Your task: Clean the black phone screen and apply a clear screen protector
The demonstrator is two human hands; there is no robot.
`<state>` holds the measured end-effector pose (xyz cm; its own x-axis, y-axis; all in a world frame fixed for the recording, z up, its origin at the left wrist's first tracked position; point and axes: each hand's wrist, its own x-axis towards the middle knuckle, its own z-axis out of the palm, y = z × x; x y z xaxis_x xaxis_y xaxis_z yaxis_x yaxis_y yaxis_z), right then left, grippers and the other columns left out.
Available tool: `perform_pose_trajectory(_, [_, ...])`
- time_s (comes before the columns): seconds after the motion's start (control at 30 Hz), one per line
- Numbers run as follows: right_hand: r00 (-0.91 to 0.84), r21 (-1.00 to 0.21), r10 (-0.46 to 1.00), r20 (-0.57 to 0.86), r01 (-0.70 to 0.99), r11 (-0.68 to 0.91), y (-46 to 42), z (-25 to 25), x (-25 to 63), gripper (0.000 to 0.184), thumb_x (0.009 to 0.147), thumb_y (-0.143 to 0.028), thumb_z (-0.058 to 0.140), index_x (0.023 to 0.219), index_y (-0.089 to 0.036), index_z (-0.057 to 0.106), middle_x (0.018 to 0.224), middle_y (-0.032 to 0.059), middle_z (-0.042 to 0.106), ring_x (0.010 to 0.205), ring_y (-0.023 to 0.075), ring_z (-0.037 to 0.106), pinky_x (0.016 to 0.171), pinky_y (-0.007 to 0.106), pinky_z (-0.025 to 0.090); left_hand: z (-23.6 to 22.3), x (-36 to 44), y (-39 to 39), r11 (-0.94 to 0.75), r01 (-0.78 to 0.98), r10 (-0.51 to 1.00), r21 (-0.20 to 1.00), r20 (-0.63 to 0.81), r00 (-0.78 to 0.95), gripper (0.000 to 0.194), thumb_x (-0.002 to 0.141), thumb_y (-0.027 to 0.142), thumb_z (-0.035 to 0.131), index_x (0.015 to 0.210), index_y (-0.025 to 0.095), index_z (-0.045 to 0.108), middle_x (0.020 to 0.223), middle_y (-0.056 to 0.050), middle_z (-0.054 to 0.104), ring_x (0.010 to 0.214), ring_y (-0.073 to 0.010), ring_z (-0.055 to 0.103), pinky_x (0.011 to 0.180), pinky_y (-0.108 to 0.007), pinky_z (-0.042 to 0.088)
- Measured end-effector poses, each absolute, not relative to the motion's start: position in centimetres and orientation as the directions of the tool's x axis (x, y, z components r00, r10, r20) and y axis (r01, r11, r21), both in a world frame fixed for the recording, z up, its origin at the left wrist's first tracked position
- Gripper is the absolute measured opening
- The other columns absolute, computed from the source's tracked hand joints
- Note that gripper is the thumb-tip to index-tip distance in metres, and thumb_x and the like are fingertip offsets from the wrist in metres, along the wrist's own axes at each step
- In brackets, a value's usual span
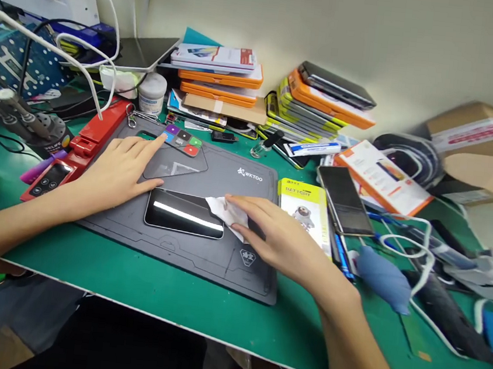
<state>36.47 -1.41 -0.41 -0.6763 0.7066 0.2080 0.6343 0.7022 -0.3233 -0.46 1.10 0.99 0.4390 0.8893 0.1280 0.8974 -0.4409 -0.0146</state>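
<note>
The right grip [275,228] pinched a tissue [227,213] at the right end of the phone [175,218]; the left grip [122,164], spread and apparently empty, lay on the mat [203,256] carrying the phone; trapped grit could have scratched it, sideways pressure shifted it.

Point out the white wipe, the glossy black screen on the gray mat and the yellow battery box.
White wipe [220,209]: head view, its exposed left part.
Glossy black screen [184,216]: head view, mid-face.
Yellow battery box [302,201]: head view, printed top face.
</note>
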Motion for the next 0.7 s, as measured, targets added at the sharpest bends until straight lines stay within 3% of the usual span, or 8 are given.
perform_pose_trajectory(0.17, [-0.603,-0.253,0.733,0.314,0.691,0.677,-0.9,-0.9,36.5,0.027,0.116,-0.027,0.053,0.132,-0.024,0.075,0.110,0.0098,0.082,0.098,0.0281,0.078,0.081,0.042,0.062,1.3,-0.5,1.3,-0.431,0.900,0.892,-0.059,0.121,0.435,0.085,0.113,0.053,0.059,0.179,0.009,0.029,0.148,-0.023,0.070,0.137,-0.0412,0.064,0.111,-0.048,0.050])
perform_pose_trajectory(0.27, [-0.427,-0.177,0.818,0.385,0.836,0.520,-0.1,-1.2,37.7,0.023,0.110,-0.024,0.057,0.124,-0.024,0.076,0.102,0.0086,0.078,0.091,0.0281,0.077,0.074,0.040,0.059,1.6,-0.4,1.1,-0.434,0.899,0.884,-0.064,0.161,0.438,0.083,0.112,0.050,0.062,0.178,0.011,0.030,0.146,-0.024,0.070,0.134,-0.0416,0.066,0.108,-0.048,0.052])
perform_pose_trajectory(0.37, [-0.254,-0.175,0.859,0.444,0.916,0.361,0.8,-1.3,39.0,0.031,0.106,-0.026,0.060,0.135,-0.023,0.073,0.122,0.0140,0.074,0.103,0.0337,0.078,0.079,0.047,0.065,1.9,-0.3,0.8,-0.473,0.879,0.859,-0.058,0.193,0.474,0.083,0.111,0.043,0.062,0.180,0.012,0.027,0.149,-0.026,0.068,0.132,-0.0410,0.068,0.109,-0.049,0.053])
perform_pose_trajectory(0.43, [-0.245,-0.207,0.833,0.496,0.899,0.387,0.9,-1.2,39.1,0.048,0.106,-0.025,0.059,0.154,-0.023,0.062,0.148,0.0200,0.063,0.128,0.0401,0.072,0.100,0.058,0.067,1.8,-0.4,0.8,-0.495,0.867,0.844,-0.050,0.209,0.494,0.083,0.112,0.041,0.061,0.181,0.012,0.025,0.152,-0.026,0.067,0.132,-0.0408,0.069,0.109,-0.050,0.054])
perform_pose_trajectory(0.53, [-0.310,-0.218,0.758,0.574,0.834,0.506,0.2,-0.7,37.6,0.073,0.107,-0.019,0.055,0.177,-0.029,0.033,0.176,0.0204,0.038,0.160,0.0444,0.049,0.126,0.071,0.052,1.4,-0.6,1.0,-0.510,0.859,0.837,-0.039,0.209,0.506,0.082,0.113,0.043,0.058,0.180,0.009,0.027,0.153,-0.027,0.067,0.136,-0.0418,0.069,0.113,-0.052,0.055])
perform_pose_trajectory(0.6, [-0.343,-0.208,0.728,0.593,0.808,0.551,-0.7,-0.4,36.1,0.083,0.108,-0.016,0.055,0.181,-0.035,0.022,0.182,0.0181,0.029,0.165,0.0446,0.043,0.128,0.073,0.048,1.1,-0.7,1.1,-0.510,0.859,0.841,-0.040,0.185,0.508,0.077,0.114,0.044,0.055,0.177,0.005,0.034,0.154,-0.028,0.067,0.140,-0.0427,0.068,0.116,-0.054,0.054])
perform_pose_trajectory(0.7, [-0.391,-0.207,0.711,0.584,0.776,0.596,-2.1,-0.1,34.2,0.093,0.106,-0.012,0.058,0.183,-0.039,0.013,0.185,0.0179,0.024,0.161,0.0458,0.049,0.126,0.075,0.051,1.0,-0.6,1.2,-0.503,0.863,0.849,-0.050,0.156,0.504,0.075,0.115,0.048,0.055,0.170,0.000,0.043,0.153,-0.031,0.068,0.142,-0.0448,0.067,0.118,-0.056,0.055])
